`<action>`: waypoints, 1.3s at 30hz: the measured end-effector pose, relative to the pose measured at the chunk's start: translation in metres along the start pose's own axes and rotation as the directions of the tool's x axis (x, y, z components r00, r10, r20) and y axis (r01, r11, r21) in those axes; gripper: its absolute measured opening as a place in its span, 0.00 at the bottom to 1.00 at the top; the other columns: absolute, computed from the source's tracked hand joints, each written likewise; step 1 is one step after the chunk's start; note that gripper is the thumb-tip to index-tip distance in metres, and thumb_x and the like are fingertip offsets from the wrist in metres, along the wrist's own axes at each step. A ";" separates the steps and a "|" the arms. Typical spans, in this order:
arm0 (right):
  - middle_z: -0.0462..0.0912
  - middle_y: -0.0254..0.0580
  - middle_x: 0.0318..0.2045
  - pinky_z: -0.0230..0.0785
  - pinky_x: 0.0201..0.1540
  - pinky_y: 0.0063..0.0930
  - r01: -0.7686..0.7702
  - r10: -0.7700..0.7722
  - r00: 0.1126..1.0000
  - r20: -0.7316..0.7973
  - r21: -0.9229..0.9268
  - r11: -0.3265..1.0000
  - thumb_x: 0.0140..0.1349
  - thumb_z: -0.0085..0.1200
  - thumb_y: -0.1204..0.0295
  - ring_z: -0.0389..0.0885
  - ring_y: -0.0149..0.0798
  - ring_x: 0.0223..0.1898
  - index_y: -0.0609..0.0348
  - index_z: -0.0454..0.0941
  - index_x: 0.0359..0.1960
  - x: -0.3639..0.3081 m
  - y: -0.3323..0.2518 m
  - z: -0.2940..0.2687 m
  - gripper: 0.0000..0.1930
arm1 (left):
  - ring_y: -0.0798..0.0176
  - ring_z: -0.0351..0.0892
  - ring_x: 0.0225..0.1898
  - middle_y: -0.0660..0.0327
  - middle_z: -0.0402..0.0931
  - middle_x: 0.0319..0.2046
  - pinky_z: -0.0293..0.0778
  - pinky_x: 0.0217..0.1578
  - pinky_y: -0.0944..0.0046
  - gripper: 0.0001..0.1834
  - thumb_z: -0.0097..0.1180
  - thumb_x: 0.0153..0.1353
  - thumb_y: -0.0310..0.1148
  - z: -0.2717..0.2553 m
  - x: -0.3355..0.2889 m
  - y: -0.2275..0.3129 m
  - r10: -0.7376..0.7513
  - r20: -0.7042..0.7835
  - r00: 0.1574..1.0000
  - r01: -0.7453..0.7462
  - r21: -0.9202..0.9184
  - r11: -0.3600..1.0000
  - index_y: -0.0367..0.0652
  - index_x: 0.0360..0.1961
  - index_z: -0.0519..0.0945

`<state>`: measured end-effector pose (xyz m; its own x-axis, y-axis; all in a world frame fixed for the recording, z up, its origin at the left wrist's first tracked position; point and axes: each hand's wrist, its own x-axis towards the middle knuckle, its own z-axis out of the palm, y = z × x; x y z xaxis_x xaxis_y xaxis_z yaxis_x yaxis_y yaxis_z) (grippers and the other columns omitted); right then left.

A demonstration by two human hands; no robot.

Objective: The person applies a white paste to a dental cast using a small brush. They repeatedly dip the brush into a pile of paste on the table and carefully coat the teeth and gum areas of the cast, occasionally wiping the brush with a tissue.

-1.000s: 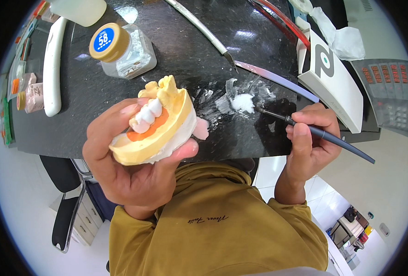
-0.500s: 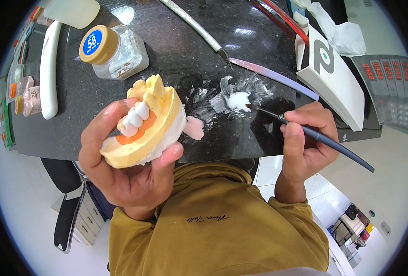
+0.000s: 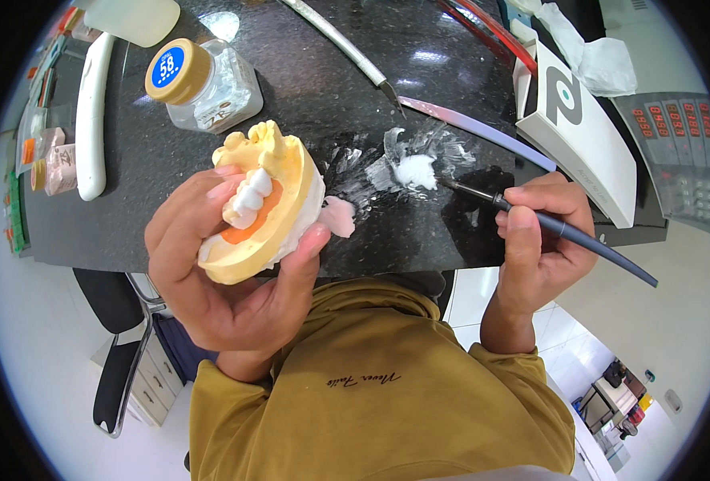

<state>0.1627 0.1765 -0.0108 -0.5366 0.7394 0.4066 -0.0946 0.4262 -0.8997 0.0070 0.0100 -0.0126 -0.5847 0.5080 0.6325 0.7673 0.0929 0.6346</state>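
Note:
A yellow plaster dental model with a white base is gripped between the thumb and fingers of my left hand, held up above the table's near edge. White tooth crowns sit on it beside an orange gum section. Pinched in my right hand is a thin brush with a dark blue handle. Its dark tip points left, close beside a mound of white paste smeared on the black tabletop. A pink paste patch lies right of the model.
A jar with a tan lid stands behind the model. A craft knife and a lilac strip lie farther back. At right are a white box and a device with red digits. A long white object lies left.
My left hand and the dental model have shifted slightly right and up. The brush tip has drawn a little to the right, away from the white mound.

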 end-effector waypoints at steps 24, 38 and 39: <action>0.79 0.46 0.24 0.72 0.21 0.23 0.337 -0.395 0.905 0.159 0.302 0.892 0.46 0.61 0.79 0.78 0.35 0.21 0.66 0.77 0.39 -0.003 -0.028 0.038 0.15 | 0.53 0.77 0.40 0.52 0.74 0.40 0.75 0.38 0.61 0.31 0.76 0.39 0.30 0.001 0.001 -0.006 0.077 -0.073 0.994 -0.076 0.013 0.997 0.36 0.45 0.72; 0.79 0.45 0.23 0.73 0.21 0.23 0.365 -0.403 0.884 0.238 0.186 0.912 0.43 0.61 0.81 0.77 0.37 0.20 0.63 0.75 0.34 -0.003 -0.031 0.055 0.14 | 0.51 0.78 0.39 0.54 0.75 0.38 0.75 0.38 0.58 0.29 0.74 0.36 0.26 0.002 0.002 -0.004 0.088 -0.120 0.989 -0.087 0.013 0.996 0.37 0.43 0.74; 0.79 0.45 0.23 0.73 0.21 0.23 0.365 -0.402 0.883 0.241 0.186 0.912 0.43 0.61 0.81 0.77 0.37 0.20 0.63 0.75 0.34 -0.003 -0.032 0.055 0.14 | 0.51 0.78 0.39 0.54 0.75 0.38 0.75 0.38 0.58 0.29 0.74 0.36 0.26 0.002 0.002 -0.005 0.090 -0.120 0.989 -0.089 0.012 0.996 0.37 0.43 0.74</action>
<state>0.1209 0.1323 0.0079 -0.6381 0.3563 0.6826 -0.4376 0.5616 -0.7022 0.0029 0.0123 -0.0156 -0.5408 0.4079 0.7356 0.8193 0.0577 0.5704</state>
